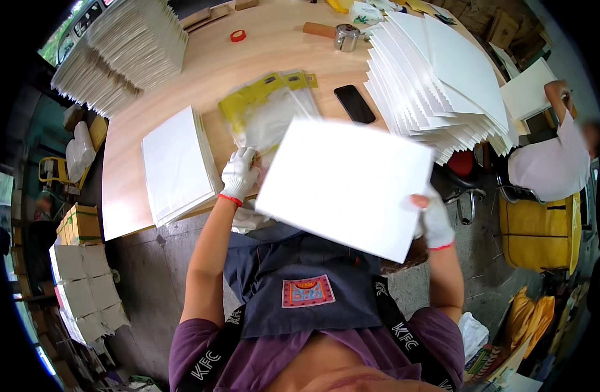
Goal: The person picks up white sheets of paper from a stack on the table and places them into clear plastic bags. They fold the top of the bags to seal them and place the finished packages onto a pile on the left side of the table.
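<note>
My right hand point(436, 221), in a white glove that leaves the thumb tip bare, grips the right edge of a white board-like sheet point(346, 186). The sheet is tilted and held above the table's near edge, slightly blurred. My left hand point(240, 174), in a white glove with a red cuff, is closed at the near end of some clear plastic bags point(254, 108) with yellow-green printing. Its fingertips pinch the plastic there, partly hidden. Left of that hand lies a low stack of white sheets point(181, 166). The white sheet covers part of the bags.
A tall fanned stack of white sheets point(443, 72) stands right, beside a black phone point(354, 104). Another tall stack point(127, 49) is far left. A red tape roll point(238, 36) and a metal cup point(346, 38) sit farther back. A co-worker point(551, 160) sits at the right.
</note>
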Motion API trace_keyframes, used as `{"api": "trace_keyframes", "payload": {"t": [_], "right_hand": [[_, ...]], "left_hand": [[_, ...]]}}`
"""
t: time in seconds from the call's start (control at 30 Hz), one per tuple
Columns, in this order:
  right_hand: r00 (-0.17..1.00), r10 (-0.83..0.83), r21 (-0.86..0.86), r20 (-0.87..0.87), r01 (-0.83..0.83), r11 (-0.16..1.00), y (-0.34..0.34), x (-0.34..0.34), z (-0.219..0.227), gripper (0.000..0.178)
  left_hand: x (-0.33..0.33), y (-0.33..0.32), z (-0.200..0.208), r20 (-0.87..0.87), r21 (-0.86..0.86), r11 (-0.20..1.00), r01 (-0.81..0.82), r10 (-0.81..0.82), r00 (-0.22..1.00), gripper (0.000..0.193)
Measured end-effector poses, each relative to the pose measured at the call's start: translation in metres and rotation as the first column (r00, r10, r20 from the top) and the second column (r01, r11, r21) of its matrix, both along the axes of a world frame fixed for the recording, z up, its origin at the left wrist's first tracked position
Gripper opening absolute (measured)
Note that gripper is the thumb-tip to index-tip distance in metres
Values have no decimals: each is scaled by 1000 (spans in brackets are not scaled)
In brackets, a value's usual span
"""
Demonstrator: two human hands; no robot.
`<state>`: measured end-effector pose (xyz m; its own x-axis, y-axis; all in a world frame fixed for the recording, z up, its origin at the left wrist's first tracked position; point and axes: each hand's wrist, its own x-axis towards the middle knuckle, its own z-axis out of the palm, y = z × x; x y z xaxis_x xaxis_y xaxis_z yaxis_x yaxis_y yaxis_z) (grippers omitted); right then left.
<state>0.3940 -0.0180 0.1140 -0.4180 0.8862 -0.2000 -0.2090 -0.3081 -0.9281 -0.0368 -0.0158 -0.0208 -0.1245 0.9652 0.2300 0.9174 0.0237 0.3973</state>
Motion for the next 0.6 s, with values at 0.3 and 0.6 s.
{"api": "trace_keyframes", "payload": {"t": [0.3, 0.6], "right_hand": [[941, -299, -399, -156, 216, 891, -13, -33, -91, 45], [924, -365, -471, -113, 273, 839, -23, -43, -123, 24]], "left_hand": [[-4, -6, -5, -21, 14, 999, 40, -40, 999, 23], [6, 4, 36, 243, 60, 989, 133, -143, 959, 27]]}}
